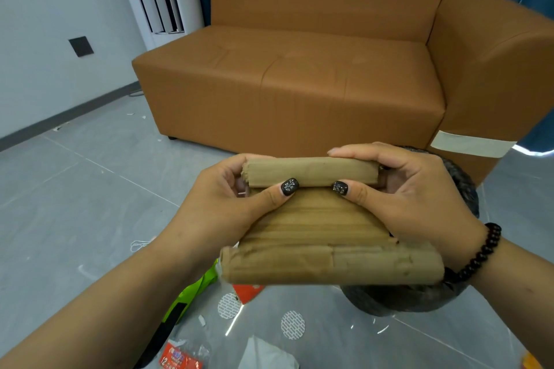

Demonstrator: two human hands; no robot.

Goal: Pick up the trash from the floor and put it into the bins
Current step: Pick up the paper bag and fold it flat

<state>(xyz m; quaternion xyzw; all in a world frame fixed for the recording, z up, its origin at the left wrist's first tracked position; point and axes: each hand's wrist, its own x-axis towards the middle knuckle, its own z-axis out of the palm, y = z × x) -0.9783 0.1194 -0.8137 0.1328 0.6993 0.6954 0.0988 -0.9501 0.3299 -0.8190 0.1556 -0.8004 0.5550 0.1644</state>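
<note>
Holding a piece of brown cardboard (pixel 314 219) up over the floor (pixel 75 189), both hands grip its far rolled edge: the left hand (pixel 227 198) curls round the left end and the right hand (pixel 410 189) curls round the right end, thumbs pressing on top. The near edge of the cardboard is rolled too. A black bin bag (pixel 404 299) sits just under it on the right, and a green wrapper (pixel 192 293), a red packet (pixel 180 356) and white paper (pixel 266 353) lie on the near floor, with a brown sofa (pixel 299 69) far behind.
</note>
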